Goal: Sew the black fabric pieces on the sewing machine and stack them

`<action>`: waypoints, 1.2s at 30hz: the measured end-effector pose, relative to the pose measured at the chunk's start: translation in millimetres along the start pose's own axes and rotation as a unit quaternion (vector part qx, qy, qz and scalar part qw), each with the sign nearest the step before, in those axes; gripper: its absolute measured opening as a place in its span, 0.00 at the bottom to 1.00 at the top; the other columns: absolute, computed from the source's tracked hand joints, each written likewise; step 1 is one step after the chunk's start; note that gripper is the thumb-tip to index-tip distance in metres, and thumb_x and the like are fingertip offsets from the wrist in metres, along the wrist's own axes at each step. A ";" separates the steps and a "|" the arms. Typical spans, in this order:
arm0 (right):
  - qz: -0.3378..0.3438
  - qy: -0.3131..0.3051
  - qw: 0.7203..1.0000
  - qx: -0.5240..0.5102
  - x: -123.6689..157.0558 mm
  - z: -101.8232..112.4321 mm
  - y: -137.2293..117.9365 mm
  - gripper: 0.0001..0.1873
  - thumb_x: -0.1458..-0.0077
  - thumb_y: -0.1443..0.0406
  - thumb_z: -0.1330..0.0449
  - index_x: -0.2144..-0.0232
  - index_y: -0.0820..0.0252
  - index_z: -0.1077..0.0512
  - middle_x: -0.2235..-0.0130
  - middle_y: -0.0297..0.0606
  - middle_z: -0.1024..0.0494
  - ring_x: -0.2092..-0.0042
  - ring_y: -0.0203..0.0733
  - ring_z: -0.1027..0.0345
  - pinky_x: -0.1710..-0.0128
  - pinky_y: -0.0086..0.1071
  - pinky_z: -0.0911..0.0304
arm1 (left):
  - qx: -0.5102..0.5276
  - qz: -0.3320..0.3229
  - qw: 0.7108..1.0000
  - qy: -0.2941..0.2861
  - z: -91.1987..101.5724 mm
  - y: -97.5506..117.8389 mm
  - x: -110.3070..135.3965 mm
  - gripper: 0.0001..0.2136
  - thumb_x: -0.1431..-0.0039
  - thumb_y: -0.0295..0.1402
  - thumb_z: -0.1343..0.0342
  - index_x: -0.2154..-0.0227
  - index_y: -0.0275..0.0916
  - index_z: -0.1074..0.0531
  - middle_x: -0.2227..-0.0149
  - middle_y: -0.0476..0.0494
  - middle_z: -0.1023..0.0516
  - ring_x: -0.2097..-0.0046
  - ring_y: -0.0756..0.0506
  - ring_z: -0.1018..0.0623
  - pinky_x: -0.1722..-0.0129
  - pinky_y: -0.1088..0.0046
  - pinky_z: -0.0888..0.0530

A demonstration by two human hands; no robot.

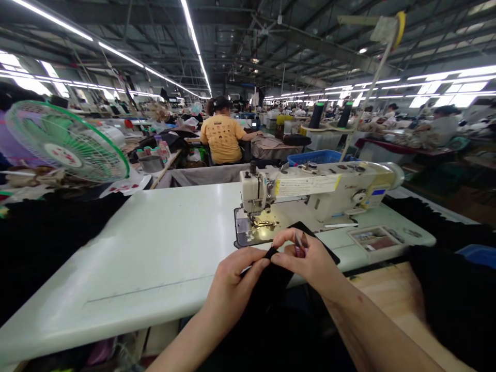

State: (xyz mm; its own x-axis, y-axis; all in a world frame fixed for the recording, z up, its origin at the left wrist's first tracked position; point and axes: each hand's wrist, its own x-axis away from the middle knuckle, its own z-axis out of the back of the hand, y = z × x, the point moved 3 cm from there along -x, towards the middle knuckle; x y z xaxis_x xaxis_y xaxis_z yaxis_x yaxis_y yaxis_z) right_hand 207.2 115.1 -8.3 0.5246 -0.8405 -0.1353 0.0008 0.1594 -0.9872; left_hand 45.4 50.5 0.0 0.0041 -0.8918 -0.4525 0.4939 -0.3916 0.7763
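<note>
My left hand [232, 276] pinches an edge of black fabric [271, 284] between thumb and fingers. Close beside it, my right hand [310, 263] grips the same edge with thumb and forefinger. A small pair of thread snips [299, 244] is tucked in the right hand, its metal blades pointing up and its handle mostly hidden by the fingers. The fabric hangs below both hands over the table's front edge, and a dark flap spreads behind the right hand. Just beyond the hands stands a sewing machine [310, 188], its needle area lit, with the cloth apart from the presser foot.
The pale green table [166, 243] extends left. A tray of small items [375, 240] is set at its right. Black cloth [50, 237] heaps up at left, below a green fan [65, 144]. A person in a yellow shirt [222, 137] sits ahead, near a blue basket [321, 156].
</note>
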 end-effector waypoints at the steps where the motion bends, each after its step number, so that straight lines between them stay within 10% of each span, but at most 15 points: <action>1: 0.011 -0.001 1.000 0.004 -0.2 0.5 1.1 0.14 0.48 0.56 0.31 0.65 0.57 0.28 0.79 0.23 0.45 0.76 0.32 0.55 0.76 0.30 0.57 | 0.002 0.005 1.000 -0.003 -0.5 -0.7 0.6 0.08 0.37 0.34 0.45 0.67 0.44 0.21 0.67 0.48 0.18 0.65 0.46 0.21 0.62 0.74 0.26; 6: 0.074 0.017 0.996 0.053 0.5 -2.6 0.5 0.12 0.47 0.57 0.33 0.70 0.58 0.28 0.64 0.34 0.28 0.73 0.33 0.47 0.73 0.31 0.49 | 0.026 0.057 0.997 0.036 1.4 -4.5 5.8 0.08 0.39 0.36 0.43 0.61 0.46 0.20 0.60 0.46 0.17 0.59 0.43 0.20 0.56 0.69 0.24; 22: 0.084 -0.072 0.965 0.237 4.1 -3.5 9.0 0.04 0.46 0.67 0.35 0.70 0.57 0.28 0.60 0.33 0.25 0.72 0.32 0.42 0.71 0.29 0.46 | 0.107 0.171 0.969 0.141 39.8 -25.4 7.4 0.08 0.46 0.39 0.39 0.71 0.40 0.23 0.70 0.49 0.21 0.66 0.47 0.25 0.65 0.75 0.28; 36: 0.017 0.059 0.992 0.114 -4.6 0.0 26.5 0.12 0.46 0.55 0.35 0.64 0.55 0.19 0.72 0.32 0.28 0.73 0.35 0.45 0.73 0.31 0.50 | 0.099 0.236 0.932 0.258 58.3 -50.2 39.7 0.11 0.43 0.43 0.39 0.66 0.41 0.26 0.71 0.52 0.25 0.69 0.50 0.27 0.66 0.77 0.29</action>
State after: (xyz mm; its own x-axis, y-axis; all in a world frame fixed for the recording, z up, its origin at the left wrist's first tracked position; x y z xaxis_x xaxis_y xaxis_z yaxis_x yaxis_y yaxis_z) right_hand 204.9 123.2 -33.8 0.4244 -0.8852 -0.1905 0.1844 0.2904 -0.9390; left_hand -29.9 21.5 -31.4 0.6226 -0.7677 -0.1518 0.1611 -0.0641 0.9849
